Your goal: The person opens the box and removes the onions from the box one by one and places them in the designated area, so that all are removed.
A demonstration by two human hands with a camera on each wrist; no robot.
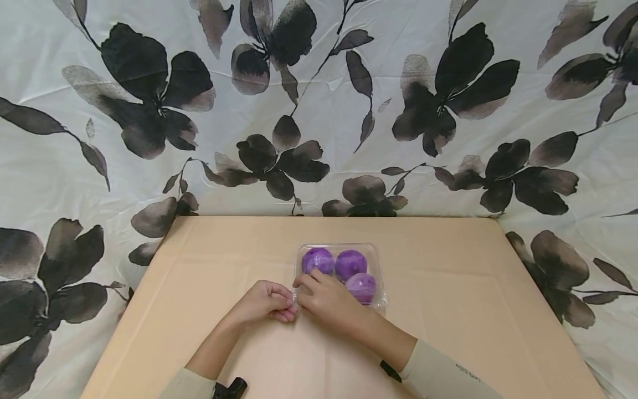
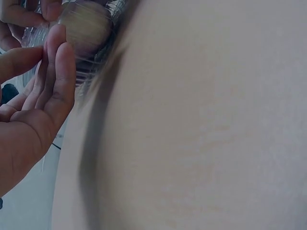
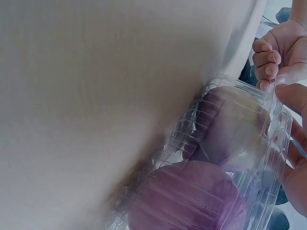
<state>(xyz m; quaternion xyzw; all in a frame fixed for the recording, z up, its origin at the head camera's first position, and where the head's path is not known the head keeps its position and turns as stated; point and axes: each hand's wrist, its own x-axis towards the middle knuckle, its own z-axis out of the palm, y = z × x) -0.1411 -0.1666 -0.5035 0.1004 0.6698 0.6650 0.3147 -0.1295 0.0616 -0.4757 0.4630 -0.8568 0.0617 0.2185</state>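
A clear plastic clamshell box [image 1: 380, 271] holds round purple balls with paler streaks. Three of them show in the head view, such as the back right ball [image 1: 351, 265]; my right hand [image 1: 326, 299] covers the box's front left part. With thumb and fingers, my left hand [image 1: 269, 302] pinches the plastic at the box's left front corner. My right hand grips the edge of the box close beside it, fingertips nearly meeting the left ones. In the right wrist view, a whitish-purple ball [image 3: 235, 127] lies behind the ribbed wall near that corner. The left wrist view shows the left fingers [image 2: 64, 67] against the box.
The box stands on a tan tabletop [image 1: 473, 288], toward its back edge. A white cloth with dark flowers [image 1: 349, 111] hangs behind and at both sides. Dark straps with a black camera piece [image 1: 231, 388] show at the left sleeve.
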